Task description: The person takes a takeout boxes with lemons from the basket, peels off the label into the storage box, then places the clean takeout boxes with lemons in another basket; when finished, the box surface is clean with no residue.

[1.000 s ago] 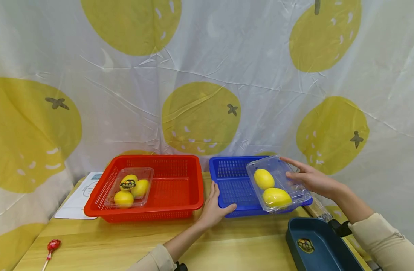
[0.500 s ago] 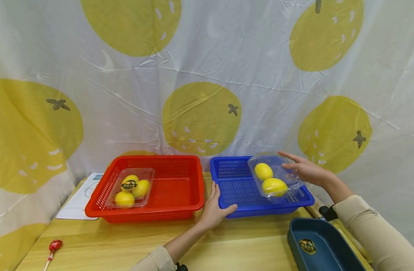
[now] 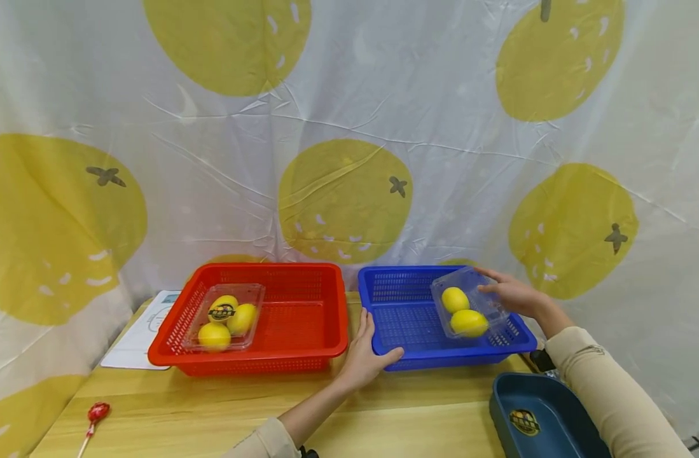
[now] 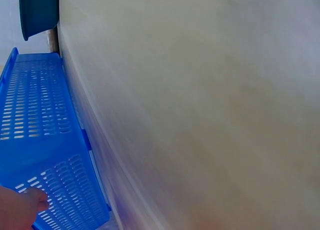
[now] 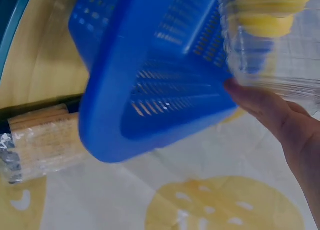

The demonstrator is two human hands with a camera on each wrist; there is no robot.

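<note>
My right hand [image 3: 512, 294] grips the right edge of a clear plastic fruit box [image 3: 441, 294], which is tilted over the right part of the blue basket [image 3: 397, 321]. Inside the box show two lemons [image 3: 468, 323]. In the right wrist view, the thumb [image 5: 257, 97] lies along the box's edge and the other fingers are mostly hidden. My left hand [image 3: 362, 356] rests at the blue basket's front left corner, its fingers straight along the left side and its thumb spread toward the front rim.
To the left, a red basket [image 3: 294, 327] holds a clear box with three lemons [image 3: 214, 337]. A dark teal tray [image 3: 561, 413] with a round label stands at the front right. A lollipop [image 3: 98, 411] and paper [image 3: 134, 343] lie at the left. Wrapped wooden sticks [image 5: 47, 140] lie beside the blue basket.
My right hand has lowered the fruit box with its lemons further into the blue basket. The left hand has stayed at the basket's corner. The head view has shifted slightly.
</note>
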